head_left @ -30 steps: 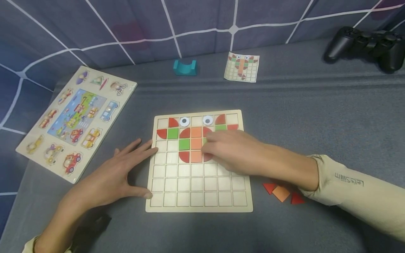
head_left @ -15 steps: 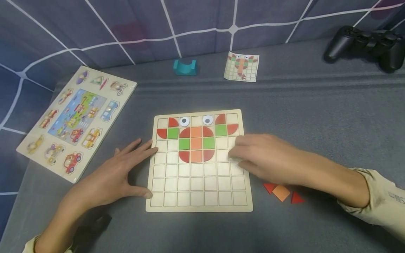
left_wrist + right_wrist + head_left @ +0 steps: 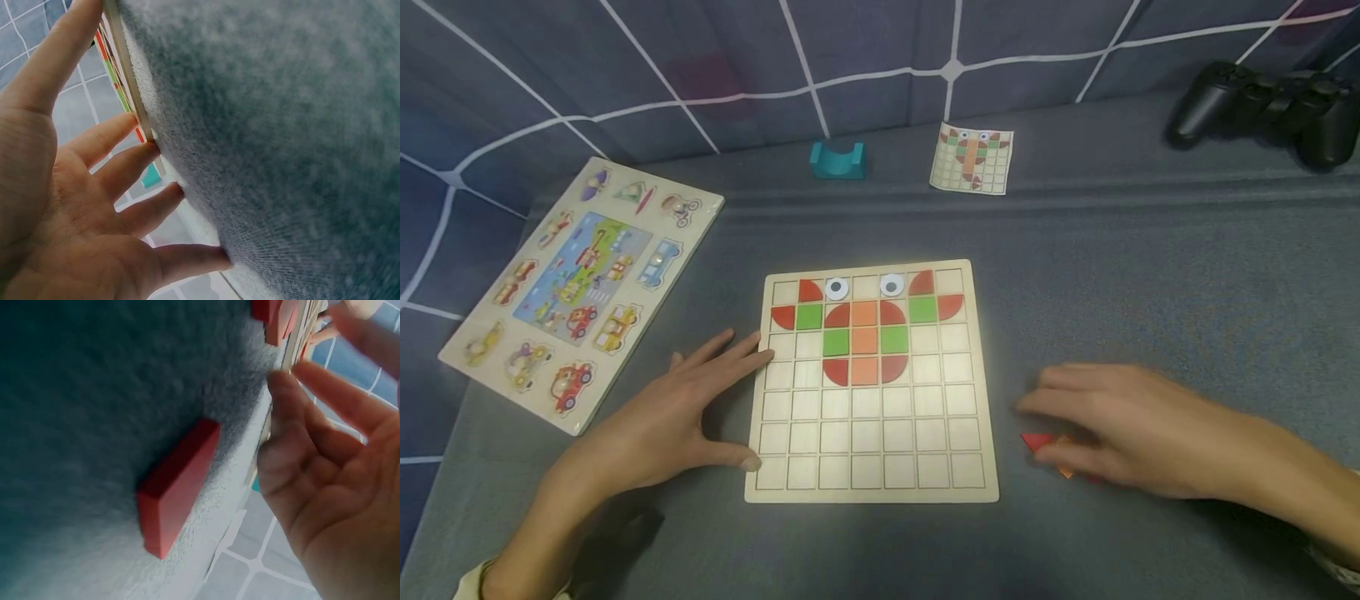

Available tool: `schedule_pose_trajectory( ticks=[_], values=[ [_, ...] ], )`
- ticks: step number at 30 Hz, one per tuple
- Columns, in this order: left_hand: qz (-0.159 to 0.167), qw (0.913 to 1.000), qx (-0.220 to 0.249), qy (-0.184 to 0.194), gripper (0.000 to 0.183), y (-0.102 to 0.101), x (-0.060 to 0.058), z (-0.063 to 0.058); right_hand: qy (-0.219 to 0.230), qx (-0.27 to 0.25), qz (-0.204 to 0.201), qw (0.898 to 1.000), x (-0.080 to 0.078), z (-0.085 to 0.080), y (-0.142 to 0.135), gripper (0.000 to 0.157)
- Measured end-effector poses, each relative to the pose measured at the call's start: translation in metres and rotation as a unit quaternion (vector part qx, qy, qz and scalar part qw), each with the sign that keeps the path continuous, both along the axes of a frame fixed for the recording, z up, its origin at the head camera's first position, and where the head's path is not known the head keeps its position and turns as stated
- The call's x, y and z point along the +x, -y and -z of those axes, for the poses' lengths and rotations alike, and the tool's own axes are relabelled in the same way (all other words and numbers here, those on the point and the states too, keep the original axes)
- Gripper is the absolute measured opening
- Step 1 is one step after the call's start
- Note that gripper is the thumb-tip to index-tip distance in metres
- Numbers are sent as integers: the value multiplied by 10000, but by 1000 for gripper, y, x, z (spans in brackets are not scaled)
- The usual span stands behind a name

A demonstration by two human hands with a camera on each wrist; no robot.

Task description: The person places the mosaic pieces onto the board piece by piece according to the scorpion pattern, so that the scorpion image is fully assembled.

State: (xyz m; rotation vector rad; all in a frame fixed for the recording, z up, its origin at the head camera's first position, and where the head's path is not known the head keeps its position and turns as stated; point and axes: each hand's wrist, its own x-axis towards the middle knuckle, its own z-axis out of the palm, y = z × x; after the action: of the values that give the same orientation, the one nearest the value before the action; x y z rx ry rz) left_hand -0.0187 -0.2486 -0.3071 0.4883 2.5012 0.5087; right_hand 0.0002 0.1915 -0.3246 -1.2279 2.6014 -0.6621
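A wooden grid board (image 3: 868, 421) lies flat, its upper rows filled with red quarter-circles, green squares, orange squares and two eye discs. Fingers spread, my left hand (image 3: 673, 417) touches the board's left edge with thumb and fingertips; the left wrist view shows those fingertips at the edge too. To the right of the board, my right hand (image 3: 1123, 429) hovers over loose pieces, thumb apart from the fingers and nothing seen between them. A red triangle (image 3: 1036, 441) and an orange square (image 3: 1065, 472) peek out under it. A red piece (image 3: 178, 487) lies close in the right wrist view.
A picture card (image 3: 972, 158) with a similar pattern lies behind the board, beside a teal curved block (image 3: 838, 161). At left sits a vehicle peg puzzle (image 3: 583, 283). A black game controller (image 3: 1266, 112) is at the far right, before a checked cloth backdrop.
My right hand has moved off the board, rightward and toward me, to the loose pieces. The green square it covered is now visible in the pattern. My left hand stays put.
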Motion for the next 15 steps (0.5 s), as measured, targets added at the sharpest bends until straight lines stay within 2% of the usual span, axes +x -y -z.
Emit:
schedule_pose_trajectory(
  ticks=[6, 15],
  values=[
    [40, 10000, -13, -34, 111, 0, 0, 0, -116, -56, -112, 9999, 16, 4, -9, 45],
    [52, 10000, 27, -22, 111, 1, 0, 0, -195, -233, -177, 9994, 21, 8, -15, 59]
  ],
)
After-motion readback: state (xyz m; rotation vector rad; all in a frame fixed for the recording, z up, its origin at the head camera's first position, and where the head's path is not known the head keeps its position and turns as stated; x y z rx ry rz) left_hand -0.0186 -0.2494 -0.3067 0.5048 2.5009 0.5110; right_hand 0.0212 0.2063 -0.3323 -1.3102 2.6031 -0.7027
